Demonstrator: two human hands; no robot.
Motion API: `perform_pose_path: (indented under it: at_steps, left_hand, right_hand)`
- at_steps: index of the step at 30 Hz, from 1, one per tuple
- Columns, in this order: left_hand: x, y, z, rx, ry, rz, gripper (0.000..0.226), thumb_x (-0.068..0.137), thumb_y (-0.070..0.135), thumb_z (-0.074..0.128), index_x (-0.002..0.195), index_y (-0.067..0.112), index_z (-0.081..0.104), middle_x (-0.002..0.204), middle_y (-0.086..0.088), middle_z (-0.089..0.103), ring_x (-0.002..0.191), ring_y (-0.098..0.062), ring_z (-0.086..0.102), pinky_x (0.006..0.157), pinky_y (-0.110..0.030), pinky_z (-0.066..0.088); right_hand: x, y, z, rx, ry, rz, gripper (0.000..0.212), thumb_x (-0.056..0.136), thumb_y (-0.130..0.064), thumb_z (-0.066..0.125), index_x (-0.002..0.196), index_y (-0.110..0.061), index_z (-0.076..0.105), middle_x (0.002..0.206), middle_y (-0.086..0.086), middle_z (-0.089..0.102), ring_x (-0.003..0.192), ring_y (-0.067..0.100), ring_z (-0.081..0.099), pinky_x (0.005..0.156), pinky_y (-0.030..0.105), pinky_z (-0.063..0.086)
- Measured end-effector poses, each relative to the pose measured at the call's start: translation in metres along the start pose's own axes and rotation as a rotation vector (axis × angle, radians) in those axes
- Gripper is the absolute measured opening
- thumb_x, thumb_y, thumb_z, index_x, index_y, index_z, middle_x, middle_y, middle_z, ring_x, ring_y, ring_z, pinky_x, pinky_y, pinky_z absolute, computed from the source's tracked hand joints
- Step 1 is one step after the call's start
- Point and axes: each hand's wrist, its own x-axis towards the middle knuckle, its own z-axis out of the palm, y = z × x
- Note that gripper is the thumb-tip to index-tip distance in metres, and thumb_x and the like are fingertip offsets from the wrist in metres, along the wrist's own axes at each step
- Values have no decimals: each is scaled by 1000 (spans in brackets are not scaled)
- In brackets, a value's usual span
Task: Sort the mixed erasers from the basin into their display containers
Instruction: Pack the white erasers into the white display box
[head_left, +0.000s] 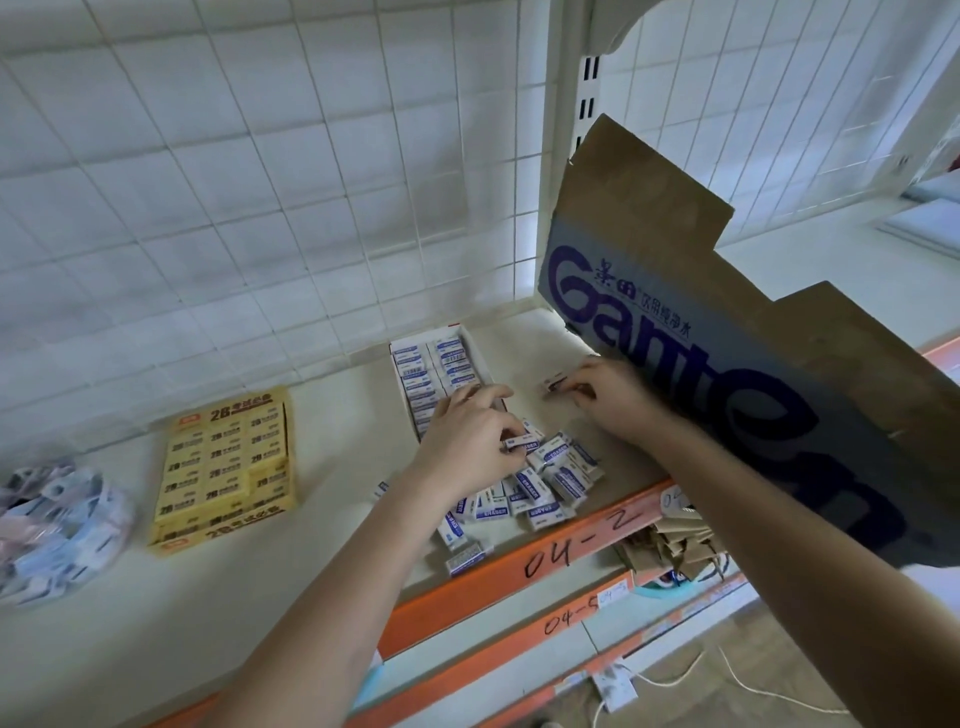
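Erasers (540, 483) lie heaped; left hand (467, 436) pinches one in curled fingers (505, 430), right hand (605, 397) pinches another likewise.

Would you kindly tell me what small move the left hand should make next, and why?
Probably set the blue-and-white eraser pinched by the left hand into the white display box just behind it: that box holds matching erasers, and more lie loose in the pile.

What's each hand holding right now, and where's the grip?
Left hand pinches a blue-and-white eraser by one end, above the loose pile. Right hand pinches a second eraser by one end.
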Motion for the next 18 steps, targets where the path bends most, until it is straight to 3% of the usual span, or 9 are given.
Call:
perform_pose_path:
  at_steps: [3,7,10,13,18]
  left_hand:
    - [1,0,1,-30,1,6,31,87,38,61,116,28,66,146,9,37,134,-17,26,113,-44,20]
    - [-1,-1,3,-132,132,51,28,86,34,63,112,24,69,133,9,52,126,-14,39,109,-37,27]
    - [-6,-2,1,-255,240,62,30,85,26,66,114,19,68,117,7,64,110,-7,51,100,-18,34]
    - [-14,-6,-9,-366,294,19,32,84,21,68,116,18,67,108,6,69,90,1,59,83,0,39]
    - [-25,-31,-23,-409,390,-66,32,84,17,69,116,18,68,109,5,70,85,4,61,84,-1,41]
  right_hand:
    - [3,-3,-2,28,59,2,23,90,-10,56,109,-16,69,115,-3,60,104,14,54,91,21,39]
    - [10,-8,2,28,31,-65,33,90,-4,54,121,-12,62,129,0,55,119,15,50,99,19,32]
    - [14,-6,8,-13,-31,-97,32,92,-9,52,122,-13,62,130,0,58,121,15,50,106,24,31]
    - [18,-5,10,17,-32,-57,26,91,-14,57,115,-15,66,118,-2,64,111,14,56,103,29,40]
    - [17,-9,7,47,-7,-5,23,90,-13,60,112,-12,67,115,0,65,104,14,58,97,26,43]
